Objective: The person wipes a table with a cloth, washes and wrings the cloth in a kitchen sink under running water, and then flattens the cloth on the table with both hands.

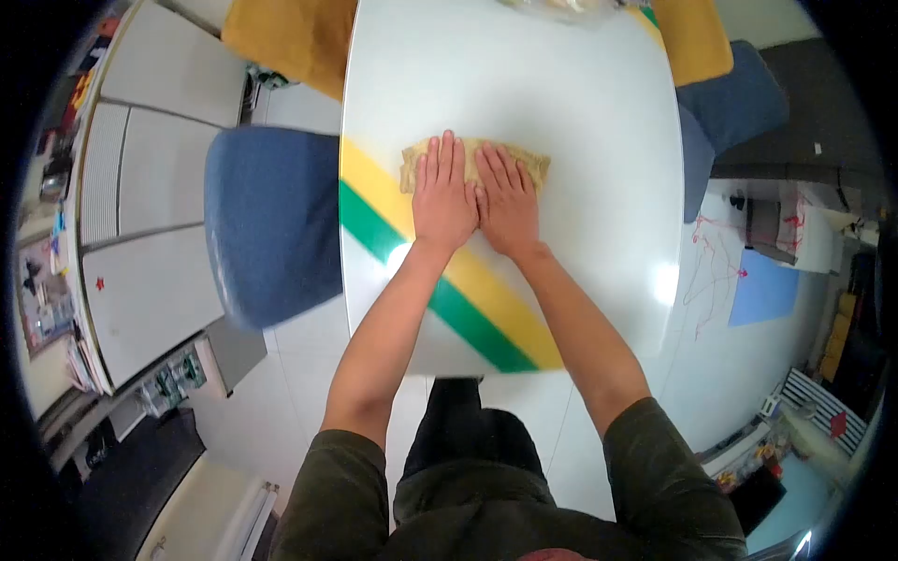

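Note:
A folded yellowish-tan cloth (409, 172) lies on the white table (599, 234), its longer side running left to right. My left hand (444, 198) rests flat on its left part, fingers stretched forward and slightly apart. On the right part, my right hand (508, 201) lies palm down with fingers extended too. Both thumbs meet, or nearly meet, in the middle. Much of the cloth is hidden under my hands; its left and right ends and a strip between the hands show.
Yellow and green diagonal stripes (486, 332) cross the table's near left part. A clear plastic bag (566, 7) sits at the far edge. Blue chairs (273, 220) stand left and right, yellow chairs (290, 37) beyond them. A white cabinet (154, 299) lines the left.

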Action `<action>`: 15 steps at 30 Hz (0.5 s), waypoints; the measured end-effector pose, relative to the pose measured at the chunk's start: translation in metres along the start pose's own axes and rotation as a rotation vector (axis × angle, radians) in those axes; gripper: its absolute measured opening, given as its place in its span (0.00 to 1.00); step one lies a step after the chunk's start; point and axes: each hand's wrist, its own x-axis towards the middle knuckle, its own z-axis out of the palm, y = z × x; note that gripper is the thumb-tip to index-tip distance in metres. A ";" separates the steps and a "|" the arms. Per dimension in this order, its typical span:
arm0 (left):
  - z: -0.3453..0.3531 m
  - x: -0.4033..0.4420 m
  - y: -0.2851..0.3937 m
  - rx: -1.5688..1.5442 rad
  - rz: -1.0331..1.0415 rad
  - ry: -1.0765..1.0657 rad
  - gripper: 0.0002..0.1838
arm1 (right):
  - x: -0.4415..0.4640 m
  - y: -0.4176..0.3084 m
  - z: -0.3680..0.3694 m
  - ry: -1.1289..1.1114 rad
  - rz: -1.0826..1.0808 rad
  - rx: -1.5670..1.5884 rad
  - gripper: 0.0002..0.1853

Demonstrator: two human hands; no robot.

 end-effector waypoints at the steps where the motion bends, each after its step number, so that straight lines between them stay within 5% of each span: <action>1: 0.006 0.032 -0.005 0.019 0.008 0.014 0.37 | 0.030 0.015 0.002 0.013 -0.011 -0.014 0.29; 8: 0.045 0.214 -0.032 0.075 0.064 0.108 0.35 | 0.195 0.105 0.024 0.061 -0.040 -0.065 0.28; 15: 0.065 0.282 -0.041 0.068 0.086 0.196 0.34 | 0.259 0.145 0.034 0.077 -0.090 -0.090 0.29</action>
